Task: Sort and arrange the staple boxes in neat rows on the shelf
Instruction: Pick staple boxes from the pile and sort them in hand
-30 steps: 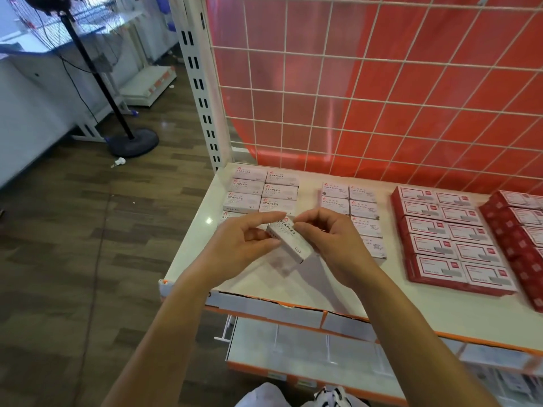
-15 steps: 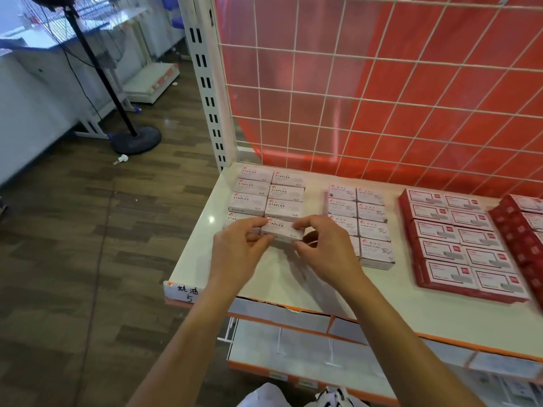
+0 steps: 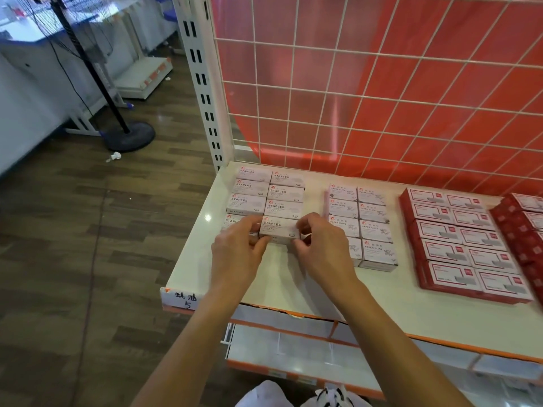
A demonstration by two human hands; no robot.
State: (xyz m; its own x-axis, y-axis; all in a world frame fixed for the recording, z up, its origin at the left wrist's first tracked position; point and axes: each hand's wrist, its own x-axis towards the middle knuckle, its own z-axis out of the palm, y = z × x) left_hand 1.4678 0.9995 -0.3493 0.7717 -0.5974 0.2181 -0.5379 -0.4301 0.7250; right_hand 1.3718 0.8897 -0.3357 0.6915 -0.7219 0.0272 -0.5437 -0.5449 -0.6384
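A white staple box [image 3: 279, 230] lies flat at the front of the right column of a two-column block of staple boxes [image 3: 252, 188] at the shelf's left end. My left hand [image 3: 238, 254] pinches its left end, partly covering the front box of the left column. At the box's right end my right hand [image 3: 320, 248] pinches it between thumb and fingers. The box sits in line with the boxes behind it on the white shelf [image 3: 194, 259].
To the right lie a block of paper clip boxes [image 3: 363, 221] and rows of red boxes [image 3: 458, 242], with more red boxes [image 3: 526, 218] at the far right. A red wire-grid back panel [image 3: 352, 98] and a white upright post [image 3: 202, 83] bound the shelf. A fan stand [image 3: 126, 136] is on the floor.
Both hands carried the staple box from mid-air down and back onto the shelf, laying it flat at the front of the right column.
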